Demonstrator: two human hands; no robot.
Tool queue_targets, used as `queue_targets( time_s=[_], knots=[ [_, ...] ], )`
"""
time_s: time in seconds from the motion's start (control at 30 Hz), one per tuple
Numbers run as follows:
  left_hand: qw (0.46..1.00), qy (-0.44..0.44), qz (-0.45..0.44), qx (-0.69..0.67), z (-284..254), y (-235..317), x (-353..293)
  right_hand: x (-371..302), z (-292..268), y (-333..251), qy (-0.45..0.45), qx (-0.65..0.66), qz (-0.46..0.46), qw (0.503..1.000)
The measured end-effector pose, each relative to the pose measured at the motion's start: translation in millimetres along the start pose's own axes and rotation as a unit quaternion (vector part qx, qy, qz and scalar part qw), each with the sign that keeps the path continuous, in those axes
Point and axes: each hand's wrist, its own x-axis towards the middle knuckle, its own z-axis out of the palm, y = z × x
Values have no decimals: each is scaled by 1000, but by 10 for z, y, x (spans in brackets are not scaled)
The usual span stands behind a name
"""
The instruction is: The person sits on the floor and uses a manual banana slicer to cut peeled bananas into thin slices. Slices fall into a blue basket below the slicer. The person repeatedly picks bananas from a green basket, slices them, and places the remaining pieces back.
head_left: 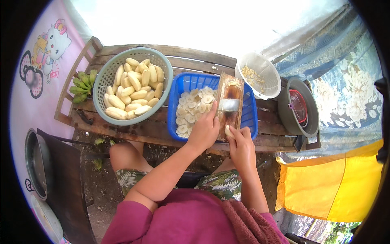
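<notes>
A wooden slicer board [230, 91] with a flat metal blade across its middle leans over the right part of a blue plastic basket [175, 87]. My left hand [205, 128] is closed on the board's left edge, beside the blade. At the board's lower end, my right hand [241, 146] grips a peeled banana [229, 131]; only its pale end shows past the fingers. Round banana slices [191, 110] lie heaped in the blue basket, left of the board. Pale bits cling to the board's top end.
A grey-green basket [97, 87] of peeled bananas stands left on the slatted wooden bench [195, 53], with green bananas [83, 85] beside it. At the right are a white strainer [270, 77] with banana pieces and a grey basin [286, 110]. A yellow cloth [325, 183] hangs lower right.
</notes>
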Motion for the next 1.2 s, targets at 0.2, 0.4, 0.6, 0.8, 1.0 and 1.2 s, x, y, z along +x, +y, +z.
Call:
queue_targets(
  time_s=[0.2,0.4,0.6,0.8,1.0,1.2],
  knots=[
    [1000,-8,-12,-4,-48,73,4,1238,254,274,96,-33,-20,995],
    [1000,0,-5,1,-47,73,19,544,62,151,46,-99,-72,991],
    [1000,-7,-11,-1,-44,29,2,410,112,151,62,-50,-72,994],
    [1000,-8,-16,8,-60,64,14,1153,223,301,120,-77,-33,989],
    [1000,16,9,-16,-1,3,-5,-76,41,62,53,-82,-56,994],
    [1000,-2,-18,-18,-8,18,-12,827,263,315,103,-92,-57,989]
  ],
)
